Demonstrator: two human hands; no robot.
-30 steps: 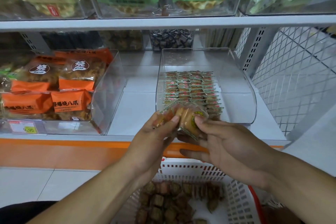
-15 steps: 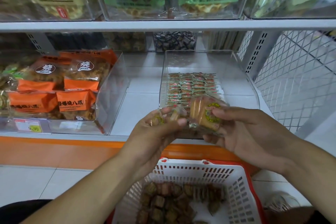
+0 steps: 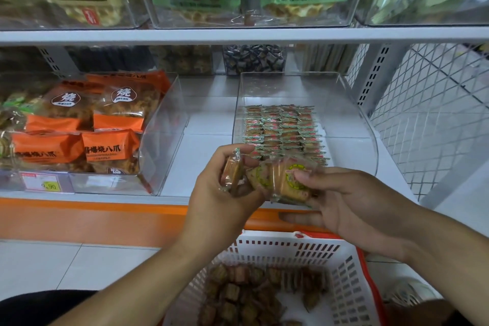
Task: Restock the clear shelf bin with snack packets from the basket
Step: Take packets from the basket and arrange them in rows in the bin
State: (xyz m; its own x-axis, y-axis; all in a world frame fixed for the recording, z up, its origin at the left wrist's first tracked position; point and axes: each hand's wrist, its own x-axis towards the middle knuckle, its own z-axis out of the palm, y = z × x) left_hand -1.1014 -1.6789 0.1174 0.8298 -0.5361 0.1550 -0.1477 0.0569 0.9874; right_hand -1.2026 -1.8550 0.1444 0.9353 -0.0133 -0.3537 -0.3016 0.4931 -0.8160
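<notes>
Fingers (image 3: 238, 156) pinch snack packets (image 3: 280, 180); white shelf (image 3: 201, 156); tiled floor (image 3: 53, 259).

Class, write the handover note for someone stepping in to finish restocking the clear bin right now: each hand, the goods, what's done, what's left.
Left hand: grips one wrapped snack packet.
Right hand: holds a few packets in front of the shelf edge.
Clear shelf bin: neat rows of packets on its left side, right side bare.
Basket: below the hands, many packets inside.
Done: part of the bin filled.
Left: place the held packets, then the basket's.
</notes>
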